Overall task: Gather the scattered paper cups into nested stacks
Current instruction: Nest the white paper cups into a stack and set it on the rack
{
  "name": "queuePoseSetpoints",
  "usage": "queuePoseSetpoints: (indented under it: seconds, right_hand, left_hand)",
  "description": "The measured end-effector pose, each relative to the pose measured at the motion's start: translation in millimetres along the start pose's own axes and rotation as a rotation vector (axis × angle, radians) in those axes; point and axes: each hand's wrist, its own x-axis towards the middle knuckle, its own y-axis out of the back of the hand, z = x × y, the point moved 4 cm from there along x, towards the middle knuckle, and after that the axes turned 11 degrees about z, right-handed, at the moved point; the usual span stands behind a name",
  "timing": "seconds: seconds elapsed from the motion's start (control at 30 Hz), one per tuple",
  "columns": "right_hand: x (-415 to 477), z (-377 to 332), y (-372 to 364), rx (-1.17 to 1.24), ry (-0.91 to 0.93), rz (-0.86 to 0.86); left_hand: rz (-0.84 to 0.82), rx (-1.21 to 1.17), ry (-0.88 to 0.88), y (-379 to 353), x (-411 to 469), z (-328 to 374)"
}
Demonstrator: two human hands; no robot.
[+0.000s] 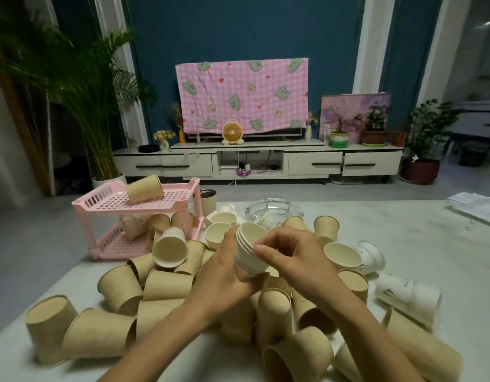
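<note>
A nested stack of white paper cups (249, 255), three or four rims visible, was held above the middle of the table (420, 271), tilted with its open end up and away from the wearer. The stack was gripped around its lower wall and base by the left hand (224, 274), fingers wrapped from the left side. The rims were pinched on their near right edge by the fingertips of the right hand (287, 257), thumb and forefinger closed on the paper.

Beneath and around both forearms a heap of brown paper cups (166, 285) was spread, most lying on their sides, several already nested in short runs. One cup with its pale interior facing the camera (170, 250) was propped on the heap to the left. Loose white cups (371, 256) were lying to the right, one nested pair (409, 299) on its side near the table's right portion.

A pink two-tier plastic rack (106, 205) stood at the far left corner, one brown cup (144, 188) lying on its top shelf and more cups on the lower one. A glass ashtray (274, 209) was placed beyond the heap.
</note>
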Motion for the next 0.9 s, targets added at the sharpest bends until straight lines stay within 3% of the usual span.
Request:
queuePoseSetpoints:
  seconds: [0.13,0.2,0.27,0.33,0.4,0.5,0.6,0.7,0.8,0.9]
  right_hand:
    - [-3.2,2.9,22.8,-0.033,-0.047,-0.084]
    - [1.7,22.1,55.8,-0.022,-0.132,0.044]
    - [6.6,49.8,92.1,-0.260,-0.141,0.231]
    - [9.0,74.8,113.5,-0.510,-0.168,0.294]
    - [13.2,92.7,114.6,-0.695,-0.175,0.219]
    - [18.1,101.1,94.0,-0.941,-0.159,-0.030]
    - [18.2,113.7,77.5,-1.009,-0.216,-0.199]
    - [15.4,119.9,73.2,-0.966,-0.226,-0.232]
    - [14.4,98.7,86.3,-0.968,-0.093,-0.081]
    - [8.8,56.4,109.7,-0.621,0.093,0.361]
  left_hand:
    - [-0.014,0.014,-0.055,-6.6,-24.3,15.0]
    - [-0.020,-0.016,-0.063,-7.5,-34.0,21.6]
    - [-0.038,-0.055,-0.040,-6.0,-38.1,25.2]
    - [-0.066,-0.062,-0.038,-5.4,-38.0,28.3]
    - [-0.096,-0.032,-0.060,-4.7,-37.3,31.9]
    - [-0.118,0.027,-0.088,-5.4,-39.5,35.2]
    - [-0.130,0.057,-0.083,-8.7,-43.3,33.6]
    - [-0.136,0.048,-0.069,-10.0,-45.7,31.8]
    - [-0.131,0.028,-0.049,-9.4,-46.1,30.5]
    - [-0.093,0.001,-0.043,-7.9,-42.9,30.2]
